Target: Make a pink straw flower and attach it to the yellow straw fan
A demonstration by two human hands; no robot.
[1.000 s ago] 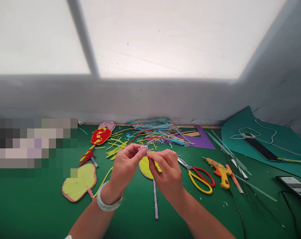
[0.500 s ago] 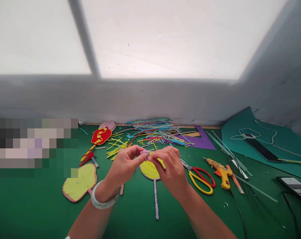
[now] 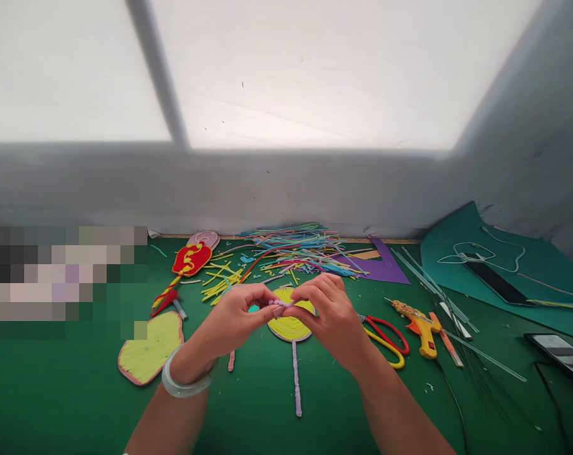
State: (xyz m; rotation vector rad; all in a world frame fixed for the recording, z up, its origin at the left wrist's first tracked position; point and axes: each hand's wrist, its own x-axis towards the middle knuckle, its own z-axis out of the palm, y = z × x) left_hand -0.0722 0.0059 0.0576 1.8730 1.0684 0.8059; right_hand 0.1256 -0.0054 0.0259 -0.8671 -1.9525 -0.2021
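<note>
In front of me a short purple pipe cleaner (image 3: 277, 304), bent into small curls, is held between both hands. My left hand (image 3: 239, 314), with a pale bangle on the wrist, pinches its curled end between thumb and index finger. The thumb and index finger of my right hand (image 3: 328, 316) pinch the other end, close to the left fingertips. Beneath them lies a round yellow fan (image 3: 290, 330) with a purple rim and a purple stick handle. My left hand partly covers another piece with a pink handle (image 3: 231, 361).
A pile of coloured pipe cleaners (image 3: 295, 243) lies by the wall. Scissors (image 3: 389, 342), a yellow glue gun (image 3: 423, 328), clear glue sticks (image 3: 438, 287) and a phone (image 3: 561, 354) are on the right. A yellow-green fan (image 3: 151, 351) and a red ornament (image 3: 191, 259) sit left.
My hands have come down slightly and the fingertips are closer together on the purple pipe cleaner. My right hand has shifted a little right, covering the scissors' blades.
</note>
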